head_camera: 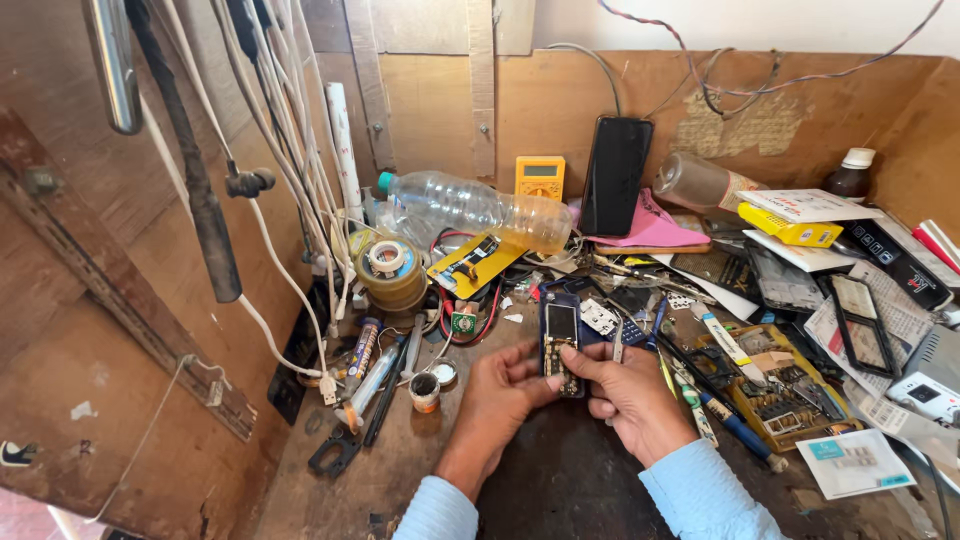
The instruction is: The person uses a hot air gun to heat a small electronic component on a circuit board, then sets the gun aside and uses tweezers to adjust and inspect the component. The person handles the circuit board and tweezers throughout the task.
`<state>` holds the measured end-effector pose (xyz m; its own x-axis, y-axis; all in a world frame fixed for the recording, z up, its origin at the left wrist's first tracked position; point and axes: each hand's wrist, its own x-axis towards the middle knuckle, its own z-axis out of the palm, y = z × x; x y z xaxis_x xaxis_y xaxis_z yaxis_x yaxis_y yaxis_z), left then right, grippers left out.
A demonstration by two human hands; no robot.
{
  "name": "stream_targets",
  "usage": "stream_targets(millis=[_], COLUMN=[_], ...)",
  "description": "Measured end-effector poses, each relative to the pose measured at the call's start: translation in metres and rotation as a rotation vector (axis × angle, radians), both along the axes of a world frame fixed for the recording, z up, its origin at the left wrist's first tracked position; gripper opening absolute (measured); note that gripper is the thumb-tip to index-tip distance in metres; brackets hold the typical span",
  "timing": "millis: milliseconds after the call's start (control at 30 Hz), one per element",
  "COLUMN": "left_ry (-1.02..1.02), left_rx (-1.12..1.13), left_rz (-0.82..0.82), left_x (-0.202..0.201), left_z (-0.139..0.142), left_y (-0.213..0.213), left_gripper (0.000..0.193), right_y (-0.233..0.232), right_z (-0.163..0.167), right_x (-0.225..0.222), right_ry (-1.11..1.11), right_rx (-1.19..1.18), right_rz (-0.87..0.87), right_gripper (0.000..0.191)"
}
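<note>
The left hand point(497, 392) curls around the near left side of a small opened phone body point(561, 343), its fingers closed on the edge and the thumb lying toward the phone's face. The right hand point(628, 392) pinches the same phone from the right, thumb and forefinger pressed together on its lower edge, the other fingers folded beneath. The phone stands upright between both hands, near the middle of the wooden bench point(420, 460), its dark screen toward the far side and bare circuit contacts below.

Just left of the left hand sits a small round tin point(424, 391), and beyond it lie pens and tubes point(365, 375) and a black clip point(333, 452). Farther off on the left is a roll of tape point(388, 268), with a clear plastic bottle point(470, 208) lying on its side behind it. A yellow multimeter point(540, 177) and a black phone point(615, 175) lean against the far wall. To the right of the right hand, a yellow parts tray point(790, 395) holds small components, and papers, screens and boxes crowd the far right.
</note>
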<state>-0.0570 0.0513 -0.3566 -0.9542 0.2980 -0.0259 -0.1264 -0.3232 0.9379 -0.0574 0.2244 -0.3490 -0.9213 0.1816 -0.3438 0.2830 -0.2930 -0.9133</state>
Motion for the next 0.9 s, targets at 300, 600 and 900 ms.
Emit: stream_targets(millis=[300, 600, 900], left_ry=[-0.07, 0.209, 0.483], left_rx=[-0.211, -0.91, -1.049], left_rz=[0.244, 0.513, 0.478], left_x=[0.002, 0.029, 0.043], left_z=[0.0, 0.034, 0.039], left_y=[-0.001, 0.0, 0.012], left_gripper=[0.035, 0.031, 0.064], right_y=[-0.009, -0.009, -0.012], right_z=[0.006, -0.002, -0.011], right_x=[0.019, 0.025, 0.035], right_ry=[0.04, 0.121, 0.22], right_rx=[0.015, 0.066, 0.204], right_rz=[-0.068, -0.109, -0.141], right_gripper=[0.022, 0.02, 0.025])
